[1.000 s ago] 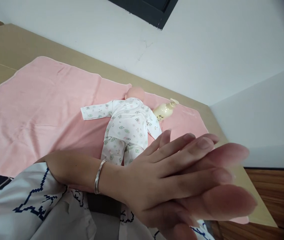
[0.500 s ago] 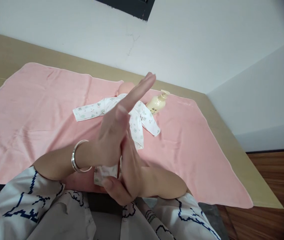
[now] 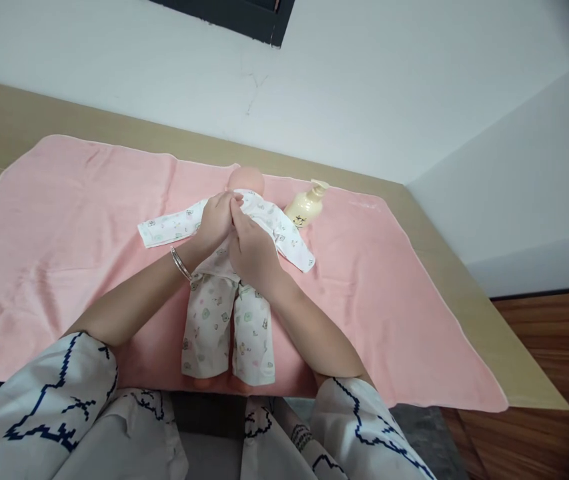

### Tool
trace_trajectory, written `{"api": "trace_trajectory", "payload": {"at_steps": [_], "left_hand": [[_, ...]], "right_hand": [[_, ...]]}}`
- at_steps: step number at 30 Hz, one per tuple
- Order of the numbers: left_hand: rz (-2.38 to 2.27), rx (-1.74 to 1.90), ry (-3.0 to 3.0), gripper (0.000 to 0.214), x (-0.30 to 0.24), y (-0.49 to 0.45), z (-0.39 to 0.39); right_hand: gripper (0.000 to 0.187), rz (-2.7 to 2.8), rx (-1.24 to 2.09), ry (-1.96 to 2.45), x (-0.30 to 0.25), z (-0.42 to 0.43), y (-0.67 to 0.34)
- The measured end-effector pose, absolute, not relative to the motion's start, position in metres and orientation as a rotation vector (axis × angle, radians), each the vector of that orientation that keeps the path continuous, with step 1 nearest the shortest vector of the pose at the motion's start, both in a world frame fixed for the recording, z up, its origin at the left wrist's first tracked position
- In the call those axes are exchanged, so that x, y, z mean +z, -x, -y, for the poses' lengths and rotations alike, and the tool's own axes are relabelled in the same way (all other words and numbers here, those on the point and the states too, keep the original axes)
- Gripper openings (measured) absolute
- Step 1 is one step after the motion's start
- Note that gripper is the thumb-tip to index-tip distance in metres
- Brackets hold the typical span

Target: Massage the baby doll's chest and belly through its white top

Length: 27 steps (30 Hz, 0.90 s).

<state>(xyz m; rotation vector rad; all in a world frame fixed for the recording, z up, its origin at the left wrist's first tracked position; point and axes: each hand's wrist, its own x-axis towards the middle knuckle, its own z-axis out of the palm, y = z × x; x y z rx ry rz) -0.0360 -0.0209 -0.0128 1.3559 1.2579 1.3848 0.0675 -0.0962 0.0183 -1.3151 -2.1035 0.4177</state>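
A baby doll (image 3: 224, 313) in a white patterned top and trousers lies on its back on a pink towel (image 3: 64, 220), its bare head (image 3: 245, 180) towards the wall. Both hands rest on the doll's chest, just below its neck. My left hand (image 3: 217, 220), with a silver bracelet at the wrist, has its fingers curled and pinched on the doll's top. My right hand (image 3: 250, 245) lies beside it with its fingertips pinching the same fabric. The fingertips of both hands meet at the collar.
A cream pump bottle (image 3: 305, 205) lies on the towel to the right of the doll's head. The towel covers a beige tabletop (image 3: 484, 333) set against a white wall. Wooden floor (image 3: 554, 347) shows at the right.
My hands were raised close to the camera, palms pressed and rubbing together. They have since dropped forward onto the doll's chest and closed on its top.
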Motion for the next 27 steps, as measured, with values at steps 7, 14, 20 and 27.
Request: {"api": "trace_trajectory", "payload": {"at_steps": [7,14,20,27], "left_hand": [[-1.473,1.518,-1.792,0.024,-0.053,0.048,0.005],[-1.534,1.506,-1.874,0.032,-0.07,0.048,0.002],[-1.516,1.511,-1.875,0.034,-0.071,0.049,0.002],[-1.501,1.51,-1.895,0.029,-0.073,0.048,0.001]], "right_hand": [[0.057,2.17,0.269,1.465,-0.012,0.044,-0.084],[0.056,2.06,0.228,1.635,-0.032,0.02,-0.098],[0.051,2.187,0.081,1.58,-0.024,0.048,-0.078],[0.055,2.177,0.285,1.553,-0.03,0.021,-0.1]]}}
